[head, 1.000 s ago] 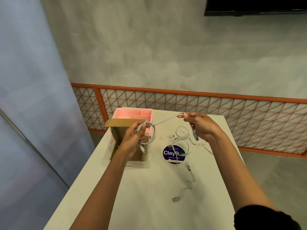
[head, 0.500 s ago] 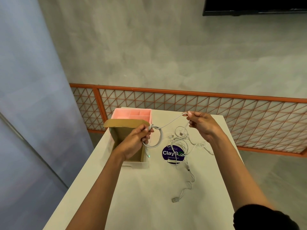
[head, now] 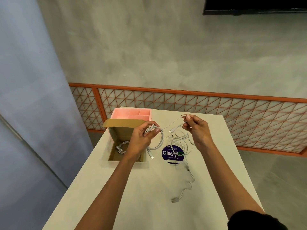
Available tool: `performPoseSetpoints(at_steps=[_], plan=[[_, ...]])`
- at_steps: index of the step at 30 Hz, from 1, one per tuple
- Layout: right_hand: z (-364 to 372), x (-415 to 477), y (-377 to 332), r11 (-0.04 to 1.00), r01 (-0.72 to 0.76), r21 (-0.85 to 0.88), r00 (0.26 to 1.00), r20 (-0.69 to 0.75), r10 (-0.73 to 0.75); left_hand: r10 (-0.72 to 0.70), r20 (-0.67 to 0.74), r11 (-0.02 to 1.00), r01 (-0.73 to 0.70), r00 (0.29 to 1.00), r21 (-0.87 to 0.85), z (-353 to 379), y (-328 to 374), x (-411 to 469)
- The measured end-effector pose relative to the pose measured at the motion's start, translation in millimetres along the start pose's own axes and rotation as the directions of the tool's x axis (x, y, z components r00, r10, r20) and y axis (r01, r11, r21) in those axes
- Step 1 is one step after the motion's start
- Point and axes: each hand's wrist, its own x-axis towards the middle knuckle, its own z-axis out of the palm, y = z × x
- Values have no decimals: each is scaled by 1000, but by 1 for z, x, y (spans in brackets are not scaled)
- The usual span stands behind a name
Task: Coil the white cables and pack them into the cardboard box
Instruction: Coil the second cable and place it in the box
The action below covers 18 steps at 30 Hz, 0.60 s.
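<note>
Head view, left hand: the left hand [head: 141,138] curls its fingers round a part-wound coil [head: 159,141] of white cable, held over the right edge of the cardboard box [head: 123,131].
Right hand: the right hand [head: 197,128] pinches the free tail [head: 172,122] between thumb and fingertips, its plug dangling just below.
Box: open at the far left of the table [head: 149,188], with one coiled cable [head: 122,146] inside.
Remaining: loose cables [head: 181,143] lie tangled to the right, across a round sticker [head: 172,153].
Technique: the short tail should probably be laid round at the same loop size, untwisted, and the plug tucked in.
Risk: a slack left grip would likely let the loops spring open.
</note>
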Motion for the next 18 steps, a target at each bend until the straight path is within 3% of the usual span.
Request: performPoseSetpoints(at_steps=[4,8,18], plan=[[14,-12,25,994,-41,105,998,-41,46,-2,2,999,2,1000,-35,4,2,1],[31,-22,36,970,-152,190,988,40,147,-9,-15,1000,9,1000,-28,2,-2,4],[46,-34,26,953,-269,-142,894,332,302,-4,-86,997,11,996,79,-1,-13,9]])
